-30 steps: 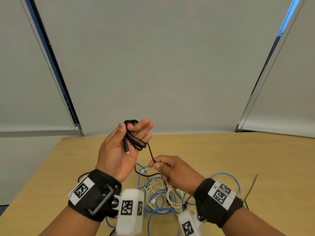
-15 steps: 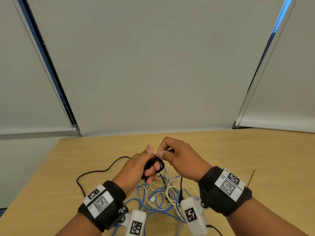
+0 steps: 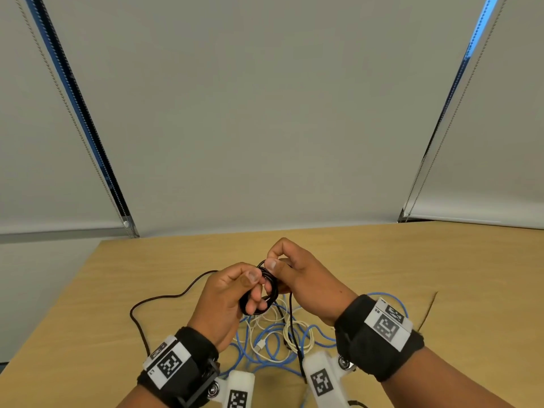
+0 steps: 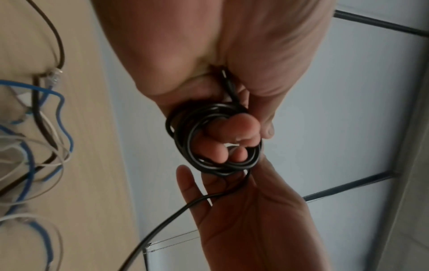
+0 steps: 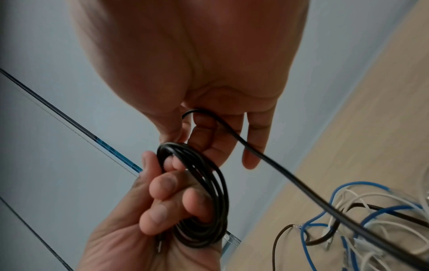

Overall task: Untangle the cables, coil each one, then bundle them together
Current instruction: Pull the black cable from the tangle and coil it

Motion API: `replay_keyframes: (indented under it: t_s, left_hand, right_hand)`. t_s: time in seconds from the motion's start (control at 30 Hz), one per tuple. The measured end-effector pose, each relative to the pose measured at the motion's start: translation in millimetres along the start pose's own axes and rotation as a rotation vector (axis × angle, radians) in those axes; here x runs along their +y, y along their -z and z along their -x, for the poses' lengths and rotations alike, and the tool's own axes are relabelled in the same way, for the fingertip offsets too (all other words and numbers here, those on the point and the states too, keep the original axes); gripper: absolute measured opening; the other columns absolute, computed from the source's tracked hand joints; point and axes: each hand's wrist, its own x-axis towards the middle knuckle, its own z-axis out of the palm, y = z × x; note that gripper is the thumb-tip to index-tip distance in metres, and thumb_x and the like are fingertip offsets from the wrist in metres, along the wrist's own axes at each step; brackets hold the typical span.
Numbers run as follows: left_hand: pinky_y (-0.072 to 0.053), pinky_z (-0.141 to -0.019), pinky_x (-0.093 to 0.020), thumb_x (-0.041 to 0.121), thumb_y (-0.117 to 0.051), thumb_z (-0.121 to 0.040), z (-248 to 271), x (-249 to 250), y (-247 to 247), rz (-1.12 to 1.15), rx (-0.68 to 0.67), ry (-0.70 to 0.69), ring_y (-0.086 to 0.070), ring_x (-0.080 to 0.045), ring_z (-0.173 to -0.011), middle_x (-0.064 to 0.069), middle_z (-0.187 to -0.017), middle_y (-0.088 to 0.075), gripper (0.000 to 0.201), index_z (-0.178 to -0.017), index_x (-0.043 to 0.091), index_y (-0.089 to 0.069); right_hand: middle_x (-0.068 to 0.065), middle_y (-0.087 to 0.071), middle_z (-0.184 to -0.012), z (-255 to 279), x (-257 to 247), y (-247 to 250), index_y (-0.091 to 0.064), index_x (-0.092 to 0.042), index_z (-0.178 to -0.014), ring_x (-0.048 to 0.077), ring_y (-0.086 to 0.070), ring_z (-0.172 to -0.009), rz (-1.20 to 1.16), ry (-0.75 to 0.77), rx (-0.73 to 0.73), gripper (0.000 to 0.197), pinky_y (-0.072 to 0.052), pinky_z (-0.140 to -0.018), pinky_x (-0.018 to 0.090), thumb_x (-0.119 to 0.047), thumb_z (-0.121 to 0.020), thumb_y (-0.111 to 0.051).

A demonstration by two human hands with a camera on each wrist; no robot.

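**Black coil held in both hands above the tangle**

Above the table (image 3: 441, 275), at its near middle, the left hand (image 3: 226, 301) has its fingers (image 5: 162, 185) curled through a black coil (image 3: 266, 293) of several loops, thumb pressing the strands from the top. In the right wrist view the coil (image 5: 202, 192) wraps those curled fingers, and a plug end lies against the left palm. In the left wrist view the coil (image 4: 185, 135) rings the fingertips.

Touching the coil at its 1 o'clock edge, the right hand (image 3: 306, 284) pinches the black strand between thumb and bent forefinger. From that pinch the free black strand (image 3: 293, 328) drops toward 6 o'clock, ending near the right wrist camera. In the right wrist view the strand (image 5: 255, 152) crosses the right fingers, which are loosely bent.

Below the hands, on the table, lie a blue cable (image 3: 266, 343) and a white cable (image 3: 297, 337), looped over each other in a tangle. A dark cable (image 3: 164, 297) runs from behind the left hand toward 9 o'clock, then bends toward 7 o'clock beside the left wrist strap (image 3: 176, 369). Whether it joins the coil cannot be told.

Behind the table hang pale blinds (image 3: 265, 113).
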Motion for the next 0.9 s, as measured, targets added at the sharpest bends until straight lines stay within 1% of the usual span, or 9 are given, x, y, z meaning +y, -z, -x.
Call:
replay_keyframes:
  t_s: [0.17,0.3,0.37,0.47,0.57,0.63,0.73,0.83,0.9]
  left_hand:
    - [-0.051,-0.070,-0.032,0.049,-0.078,-0.076,5,-1,2,-0.065,0.074,-0.078,-0.054,-0.018,-0.067,-0.003,-0.078,-0.063,0.038,-0.077,0.012,-0.072]
    - [-0.046,-0.092,-0.040,0.044,-0.072,-0.081,5,3,6,-0.042,0.048,-0.092,-0.062,-0.014,-0.102,0.008,-0.120,-0.065,0.032,-0.076,0.012,-0.075]
    - [-0.048,-0.099,-0.041,0.049,-0.072,-0.083,6,7,2,-0.042,-0.031,-0.112,-0.062,-0.018,-0.116,0.002,-0.135,-0.062,0.038,-0.083,0.011,-0.075]
    - [-0.052,-0.093,-0.044,0.050,-0.072,-0.084,7,12,-6,-0.018,-0.021,-0.069,-0.065,-0.027,-0.109,-0.011,-0.124,-0.070,0.037,-0.082,0.013,-0.073]
    - [-0.047,-0.090,-0.047,0.042,-0.073,-0.086,4,13,-3,0.055,0.140,-0.009,-0.060,-0.026,-0.093,-0.011,-0.098,-0.072,0.027,-0.078,0.016,-0.072]
    - [-0.047,-0.092,-0.042,0.037,-0.071,-0.082,2,13,1,0.087,0.240,0.007,-0.060,-0.021,-0.088,-0.002,-0.083,-0.069,0.019,-0.074,0.020,-0.075]
    - [-0.047,-0.093,-0.040,0.035,-0.069,-0.082,-1,9,3,0.055,0.349,0.040,-0.062,-0.020,-0.093,0.003,-0.081,-0.074,0.018,-0.073,0.022,-0.076]
    - [-0.043,-0.098,-0.044,0.028,-0.068,-0.090,-3,2,-1,0.032,0.402,0.084,-0.061,-0.024,-0.094,0.001,-0.083,-0.076,0.023,-0.070,0.020,-0.077]
    - [-0.044,-0.098,-0.043,0.027,-0.067,-0.090,-3,0,-6,0.035,0.420,0.087,-0.065,-0.020,-0.093,0.001,-0.083,-0.077,0.026,-0.068,0.022,-0.078]
  right_hand:
    - [0.012,-0.069,-0.082,1,4,0,-0.054,-0.016,-0.097,0.018,-0.065,-0.070,-0.111,-0.067,-0.066,0.012,-0.054,-0.067,0.030,-0.023,-0.106,-0.049]
    - [0.016,-0.066,-0.088,3,16,6,-0.060,-0.018,-0.094,0.020,-0.064,-0.063,-0.434,-0.218,-0.170,0.010,-0.053,-0.057,0.029,-0.024,-0.102,-0.058]
    - [0.017,-0.066,-0.093,2,24,7,-0.063,-0.016,-0.095,0.016,-0.062,-0.055,-0.554,-0.288,-0.138,0.006,-0.049,-0.047,0.025,-0.021,-0.099,-0.063]
    - [0.014,-0.074,-0.099,3,35,3,-0.070,-0.015,-0.109,0.012,-0.062,-0.048,-0.535,-0.379,-0.173,0.015,-0.048,-0.041,0.021,-0.018,-0.095,-0.067]
    - [0.011,-0.073,-0.098,7,40,-1,-0.072,-0.020,-0.094,0.019,-0.070,-0.065,-0.401,-0.428,-0.196,0.007,-0.054,-0.053,0.025,-0.021,-0.087,-0.071]
    - [0.004,-0.070,-0.095,7,40,-2,-0.069,-0.021,-0.089,0.021,-0.066,-0.081,-0.194,-0.342,-0.055,0.004,-0.053,-0.066,0.029,-0.021,-0.087,-0.073]
    - [-0.006,-0.068,-0.099,6,32,-2,-0.069,-0.024,-0.091,0.011,-0.065,-0.088,0.148,-0.101,0.216,0.002,-0.052,-0.080,0.030,-0.024,-0.092,-0.068]
    - [-0.009,-0.072,-0.088,7,18,-10,-0.073,-0.032,-0.106,0.000,-0.066,-0.077,0.296,-0.030,-0.001,0.016,-0.050,-0.069,0.014,-0.034,-0.096,-0.060]
    - [0.004,-0.074,-0.085,7,18,-16,-0.069,-0.032,-0.123,0.006,-0.064,-0.065,0.348,-0.072,-0.054,0.028,-0.049,-0.060,0.015,-0.036,-0.098,-0.058]
